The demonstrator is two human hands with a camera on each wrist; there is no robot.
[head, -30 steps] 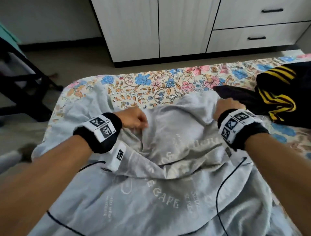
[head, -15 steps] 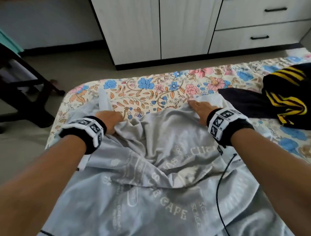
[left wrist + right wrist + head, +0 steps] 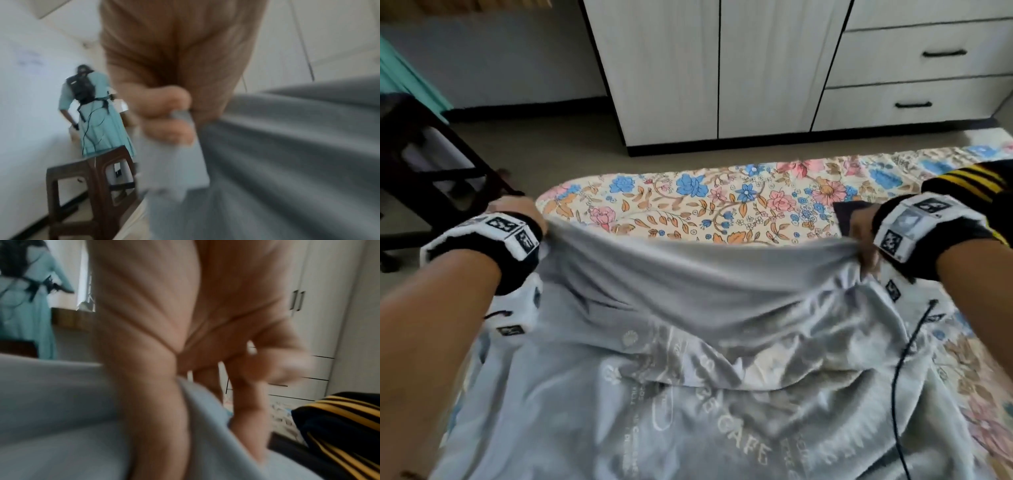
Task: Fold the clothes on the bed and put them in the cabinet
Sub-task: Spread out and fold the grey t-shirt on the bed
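A light grey T-shirt [image 3: 688, 342] with white print lies over the near part of the flowered bed [image 3: 705, 202]. Its far edge is stretched taut between both hands, lifted off the sheet. My left hand [image 3: 517, 212] grips the left corner, and in the left wrist view the curled fingers [image 3: 164, 113] pinch the grey cloth [image 3: 287, 146]. My right hand [image 3: 863, 236] grips the right corner, with the thumb [image 3: 156, 394] pressed on the cloth [image 3: 61, 402]. The white cabinet [image 3: 722, 68] stands past the bed, doors shut.
A black garment with yellow stripes [image 3: 955, 178] lies on the bed at the right, close to my right wrist. A dark brown stool [image 3: 431, 164] stands on the floor at the left. A person in a teal dress [image 3: 96, 113] stands by the wall.
Both hands moved apart from the bunched middle of the shirt to its outer corners. They took hold and pulled the far edge up and taut. The crumpled cloth has spread out.
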